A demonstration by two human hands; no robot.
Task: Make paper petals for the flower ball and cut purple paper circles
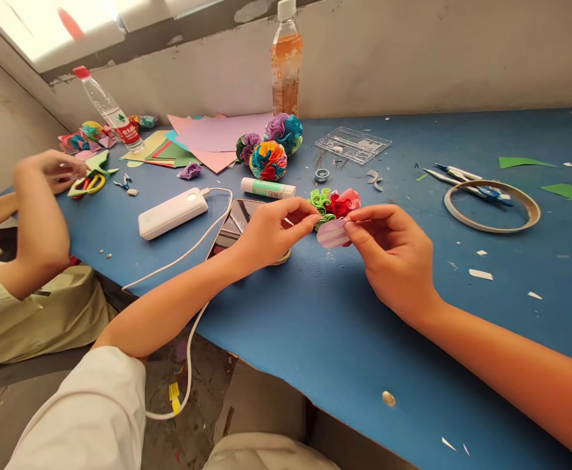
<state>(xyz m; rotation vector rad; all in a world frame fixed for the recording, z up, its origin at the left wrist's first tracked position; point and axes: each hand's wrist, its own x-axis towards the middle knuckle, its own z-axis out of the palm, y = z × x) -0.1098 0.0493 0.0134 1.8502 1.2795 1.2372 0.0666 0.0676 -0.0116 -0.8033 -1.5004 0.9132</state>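
A thin pale pink paper disc with lighter stripes point(332, 234) is pinched at its right edge between the thumb and fingers of my right hand point(396, 258). My left hand point(271, 232) comes in from the other side with thumb and index finger together, just beside the disc's left edge. What those fingertips hold, if anything, is too small to make out. Right behind the disc sit curled green paper pieces point(319, 199) and curled red paper pieces point(343, 202). Beneath my left hand and wrist lies a phone point(234, 225), partly covered.
Behind my hands are a glue stick point(268, 188), paper flower balls point(268, 160) and an orange drink bottle point(286, 72). A white power bank point(173, 213) trails a cable. At right lie a tape ring point(531, 209) and a compass point(462, 175). A co-worker's arm point(44, 222) rests at left near scissors point(90, 185).
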